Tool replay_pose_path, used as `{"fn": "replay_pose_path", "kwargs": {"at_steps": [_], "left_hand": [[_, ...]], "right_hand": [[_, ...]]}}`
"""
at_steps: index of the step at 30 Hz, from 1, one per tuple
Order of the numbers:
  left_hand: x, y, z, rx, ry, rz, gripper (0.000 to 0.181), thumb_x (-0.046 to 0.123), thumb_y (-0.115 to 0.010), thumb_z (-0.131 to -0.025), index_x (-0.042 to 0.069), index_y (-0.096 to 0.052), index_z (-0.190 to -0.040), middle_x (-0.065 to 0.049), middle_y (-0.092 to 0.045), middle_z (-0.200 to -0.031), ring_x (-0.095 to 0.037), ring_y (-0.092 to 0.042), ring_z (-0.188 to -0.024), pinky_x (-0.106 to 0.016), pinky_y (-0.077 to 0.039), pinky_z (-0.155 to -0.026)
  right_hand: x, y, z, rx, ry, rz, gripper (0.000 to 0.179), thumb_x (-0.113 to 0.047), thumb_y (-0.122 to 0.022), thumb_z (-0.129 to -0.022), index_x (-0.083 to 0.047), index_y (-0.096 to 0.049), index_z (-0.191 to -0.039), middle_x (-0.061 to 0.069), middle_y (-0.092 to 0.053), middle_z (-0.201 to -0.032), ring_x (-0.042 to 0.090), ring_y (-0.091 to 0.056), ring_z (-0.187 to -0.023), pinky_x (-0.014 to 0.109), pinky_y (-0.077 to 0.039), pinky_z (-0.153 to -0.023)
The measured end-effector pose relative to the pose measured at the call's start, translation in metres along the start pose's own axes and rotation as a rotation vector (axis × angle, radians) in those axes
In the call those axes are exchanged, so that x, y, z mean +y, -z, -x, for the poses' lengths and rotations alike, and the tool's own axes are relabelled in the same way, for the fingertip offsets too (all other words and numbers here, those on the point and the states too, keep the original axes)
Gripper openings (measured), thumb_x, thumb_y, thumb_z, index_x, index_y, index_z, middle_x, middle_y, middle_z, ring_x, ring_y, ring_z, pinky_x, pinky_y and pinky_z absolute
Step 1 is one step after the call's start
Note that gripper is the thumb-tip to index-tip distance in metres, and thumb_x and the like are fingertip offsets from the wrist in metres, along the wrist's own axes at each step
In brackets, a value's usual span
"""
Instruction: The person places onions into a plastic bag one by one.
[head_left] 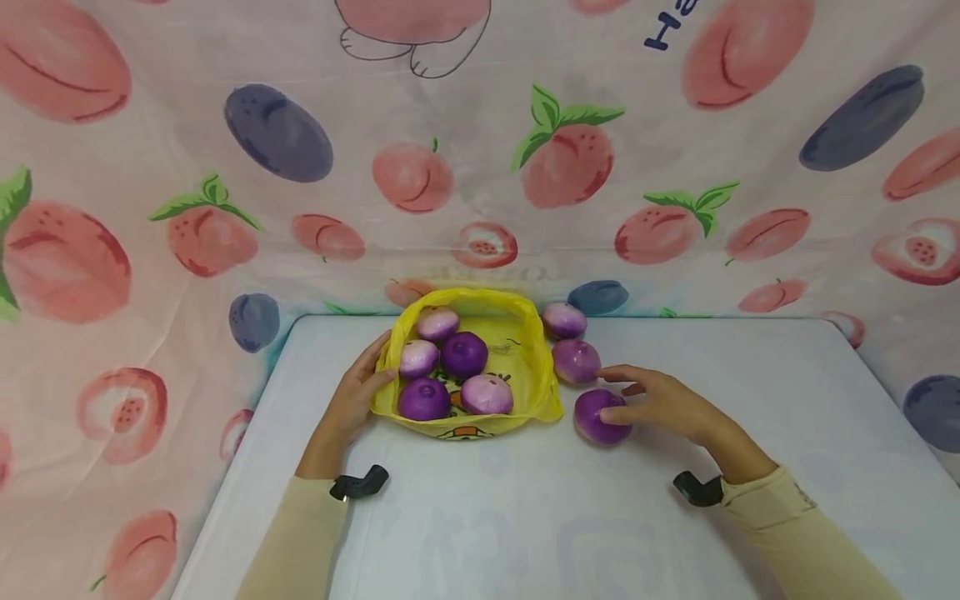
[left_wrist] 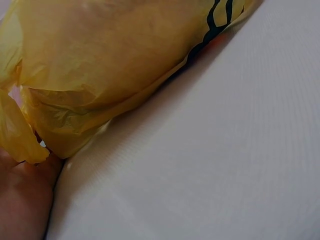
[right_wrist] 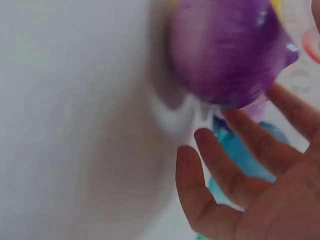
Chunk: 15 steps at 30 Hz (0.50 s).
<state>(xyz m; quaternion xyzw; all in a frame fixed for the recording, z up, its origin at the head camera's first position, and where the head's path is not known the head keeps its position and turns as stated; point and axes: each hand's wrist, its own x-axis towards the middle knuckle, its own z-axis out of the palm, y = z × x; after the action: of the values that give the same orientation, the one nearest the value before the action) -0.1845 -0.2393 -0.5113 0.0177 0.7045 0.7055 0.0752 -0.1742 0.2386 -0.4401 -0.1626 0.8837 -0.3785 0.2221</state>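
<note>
- Beige left sleeve [head_left: 296, 533] and beige right sleeve [head_left: 806, 529], each with a black wrist device at the cuff, reach in from the near side of the yellow bag [head_left: 543, 404].
- Left hand [head_left: 352, 398]: at the bag's left edge, thumb at the rim and fingers along the outside; lightly holds the edge.
- Right hand [head_left: 667, 404]: right of the bag, fingers spread, not gripping; thumb over the near onion [head_left: 588, 422], index fingertip close to the middle onion [head_left: 574, 361].
- Onion locations: near, middle and far onion [head_left: 564, 320] form a row along the bag's right side; five purple-and-white onions [head_left: 425, 402] lie inside the bag.
- Step in hand (judgement): position the right hand at the near onion while the left hand steadies the bag.
- Next move (judgement): a secure lift calls for closing thumb and fingers around the near onion, clear of the middle onion.
- Surface [head_left: 495, 517]: white; extends under and around the bag.
- Room: a pale fruit-print cloth [head_left: 487, 187] hangs behind the bag and shows beyond the surface on both sides.
</note>
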Motion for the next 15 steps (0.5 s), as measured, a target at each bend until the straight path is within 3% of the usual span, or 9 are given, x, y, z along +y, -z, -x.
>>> {"fn": "replay_pose_path", "kwargs": {"at_steps": [7,15], "left_hand": [[0.001,-0.001,-0.001,-0.005,-0.013,-0.001,0.062,0.015,-0.056,-0.103,0.031,-0.036,-0.159,0.000,-0.028,-0.169,-0.022,-0.029,-0.154,-0.013,-0.040,-0.109],[0.002,-0.001,0.001,-0.007,-0.005,0.021,0.063,0.012,-0.055,-0.103,0.030,-0.035,-0.160,0.002,-0.029,-0.169,-0.020,-0.030,-0.153,-0.011,-0.041,-0.106]], "right_hand": [[0.021,-0.003,-0.004,-0.059,0.070,-0.005,0.076,-0.040,-0.081,-0.086,-0.014,-0.050,-0.150,0.017,-0.053,-0.151,0.043,-0.047,-0.138,0.069,-0.037,-0.111],[0.035,-0.002,-0.007,-0.071,0.039,-0.033,0.073,-0.040,-0.083,-0.084,-0.019,-0.053,-0.148,0.015,-0.050,-0.154,0.045,-0.040,-0.143,0.070,-0.033,-0.113]]}}
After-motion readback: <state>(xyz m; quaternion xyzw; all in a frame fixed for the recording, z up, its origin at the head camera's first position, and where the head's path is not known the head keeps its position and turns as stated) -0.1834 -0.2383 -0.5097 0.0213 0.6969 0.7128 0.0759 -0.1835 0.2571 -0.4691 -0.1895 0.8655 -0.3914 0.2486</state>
